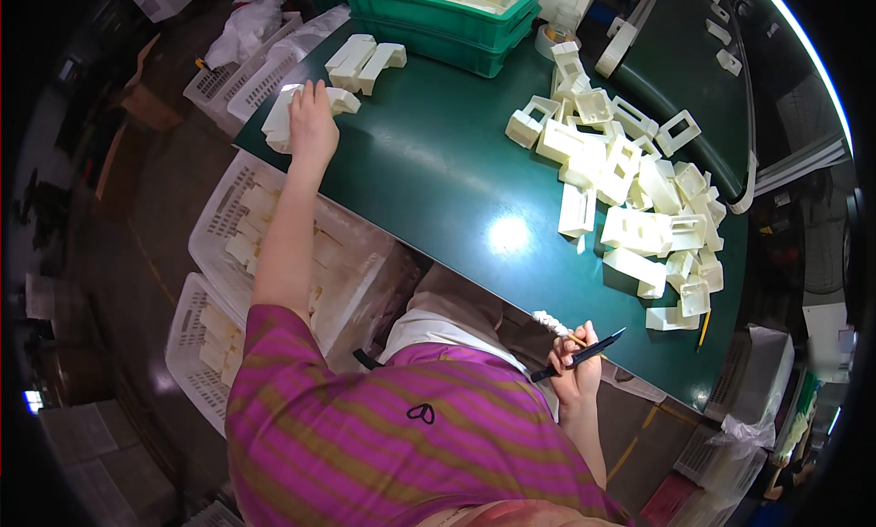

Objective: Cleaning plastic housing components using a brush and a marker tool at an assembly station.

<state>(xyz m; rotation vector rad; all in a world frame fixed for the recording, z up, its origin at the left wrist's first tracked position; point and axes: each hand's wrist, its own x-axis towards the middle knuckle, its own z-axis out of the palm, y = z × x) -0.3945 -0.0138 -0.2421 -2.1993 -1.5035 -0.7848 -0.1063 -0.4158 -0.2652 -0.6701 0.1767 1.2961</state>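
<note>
At the far left of the green table [429, 189], my left hand [313, 130] reaches over a small group of white plastic housings [279, 121]. Its fingers curl on one of them, and the palm side is hidden. Just beyond the fingertips lie more white housings [351, 62], side by side. Near the front edge, my right hand [577, 367] is closed around a dark, slim, pointed knife [598, 347]. The same fingers hold a thin yellowish stick with a lumpy white wrapped end [550, 323], which points to the left.
A loose heap of white housings [634, 235] covers the table's right side, with a thin yellow stick [703, 331] beside it. Green crates [438, 30] stand at the back. White baskets [214, 212] of parts sit below the left edge. A dark conveyor [680, 71] runs behind right.
</note>
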